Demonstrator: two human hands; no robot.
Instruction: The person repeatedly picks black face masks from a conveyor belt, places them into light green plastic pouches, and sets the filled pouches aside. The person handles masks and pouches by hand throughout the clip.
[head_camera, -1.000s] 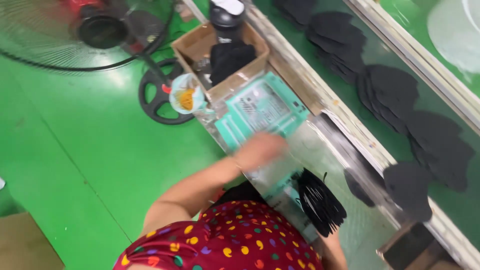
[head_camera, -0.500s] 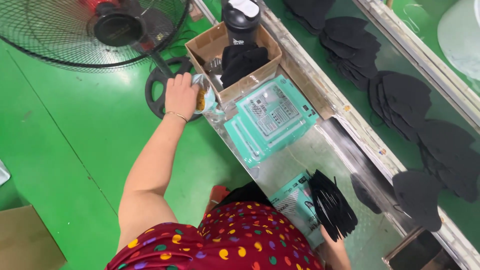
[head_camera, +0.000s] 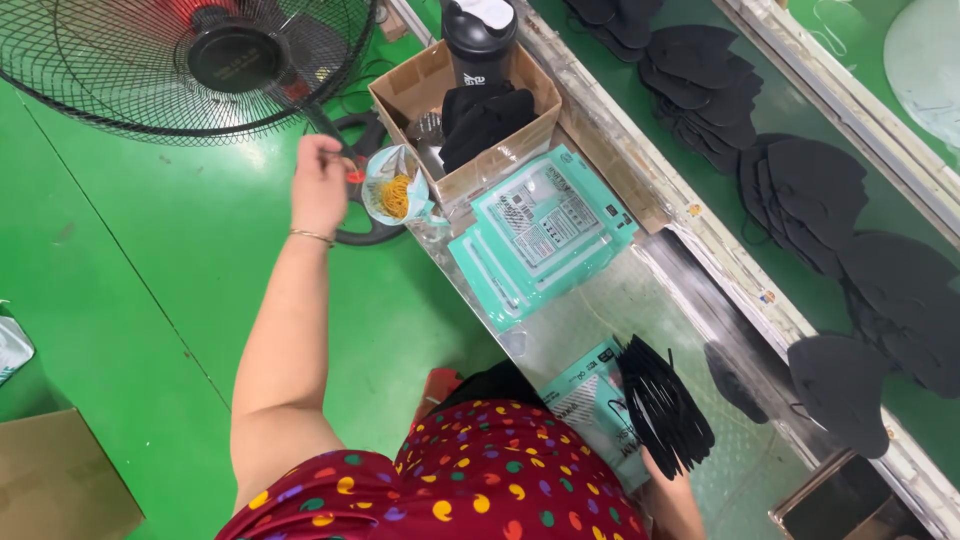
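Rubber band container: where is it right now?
Head view, upper middle-left: the small container of yellow rubber bands sits against the cardboard box, just right of the left hand, beside the fan base.

The surface (head_camera: 600, 320) is bright metal, smooth and reflective. The packets (head_camera: 545, 225) stacked on it are glossy teal plastic film. The masks (head_camera: 660, 410) are matt black cloth, soft-looking. The box (head_camera: 470, 180) is plain brown cardboard, dull and slightly rough. The small bowl (head_camera: 385, 175) looks like thin clear plastic, though it is hard to tell. The floor (head_camera: 120, 280) is green and glossy.
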